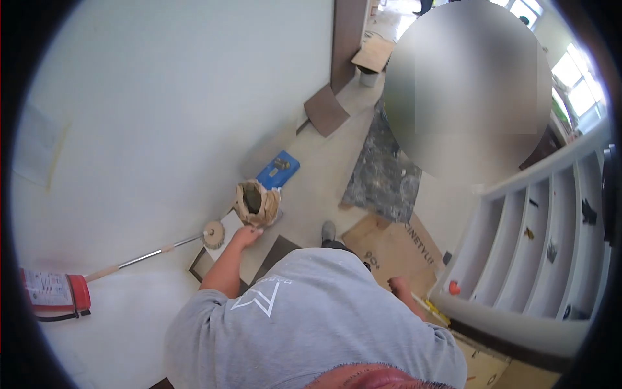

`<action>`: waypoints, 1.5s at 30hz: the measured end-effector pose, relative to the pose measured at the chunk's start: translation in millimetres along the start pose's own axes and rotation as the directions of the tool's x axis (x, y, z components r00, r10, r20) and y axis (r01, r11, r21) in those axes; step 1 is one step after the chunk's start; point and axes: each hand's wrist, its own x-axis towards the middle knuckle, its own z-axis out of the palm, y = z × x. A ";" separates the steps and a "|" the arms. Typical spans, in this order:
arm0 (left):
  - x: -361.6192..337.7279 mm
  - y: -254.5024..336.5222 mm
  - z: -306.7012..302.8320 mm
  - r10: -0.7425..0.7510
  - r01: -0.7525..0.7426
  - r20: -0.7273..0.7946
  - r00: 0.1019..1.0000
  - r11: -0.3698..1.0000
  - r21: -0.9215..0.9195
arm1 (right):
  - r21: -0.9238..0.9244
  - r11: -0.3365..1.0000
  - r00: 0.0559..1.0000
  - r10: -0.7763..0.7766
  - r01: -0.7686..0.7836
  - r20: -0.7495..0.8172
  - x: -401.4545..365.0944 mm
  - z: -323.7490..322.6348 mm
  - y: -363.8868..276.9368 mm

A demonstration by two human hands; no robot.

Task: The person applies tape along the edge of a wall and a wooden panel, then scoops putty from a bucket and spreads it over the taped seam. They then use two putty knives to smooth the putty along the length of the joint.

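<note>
- Along the left edge of the floor [317,188] rises a white wall [162,97]; white stair rails [518,220] stand at the right edge
- Flattened cardboard [389,249] lies on the floor near that right edge, close to the person's shoe [328,230]
- By the wall edge stands a paper sack [258,202], upright, its top open and rolled down, with grey matter inside; a blue case [278,170] lies just behind it
- A long rod [149,256] runs along the wall, and its round bristly head [214,234] sits just beside the sack
- The left hand [246,236] is at the sack's near foot, between sack and rod head, fingers curled narrow; it seems to touch the sack, but I cannot tell whether it grips
- The right hand [397,285] is bunched narrow over the cardboard at the end of a yellow tool [431,310]; I cannot tell if it holds it
- The sack looks soft and open, so handling it well likely means a firm hold low down, keeping it upright and clear of the rod head
</note>
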 end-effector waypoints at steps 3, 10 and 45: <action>4.0 -35.2 3.7 -0.346 0.312 0.236 0.908 0.935 0.172 | 0.124 0.992 1.000 -0.024 0.023 0.001 70.0 -17.6 -24.0; 49.4 2.1 -33.3 -0.456 0.503 0.310 0.834 0.860 -0.087 | -0.752 0.406 0.790 -0.563 0.519 0.242 231.0 -189.1 -134.1; 671.7 657.7 -764.9 0.075 -0.772 -0.985 0.158 0.631 -0.075 | -0.248 0.186 -0.135 -0.473 0.951 -0.871 318.5 -1148.6 -1115.1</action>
